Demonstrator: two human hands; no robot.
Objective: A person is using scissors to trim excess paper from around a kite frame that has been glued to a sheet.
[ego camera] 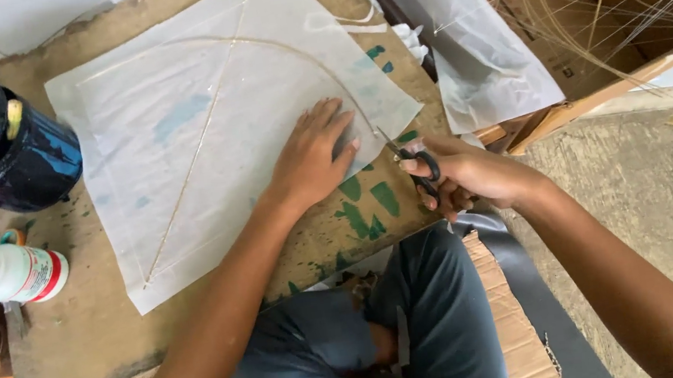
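White tissue paper [200, 138] with a thin stick frame is pinned flat by the spread left hand [314, 162], while black scissors [416, 165], gripped in the right hand [470, 180], meet its right edge, blades pointing far-left.

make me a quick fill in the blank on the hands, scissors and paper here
1. The right hand holds black-handled ____ at the paper's edge.
2. The left hand lies flat on the white ____.
3. The glue bottle lies on its ____ by the board's left edge.

Missing words: scissors; paper; side
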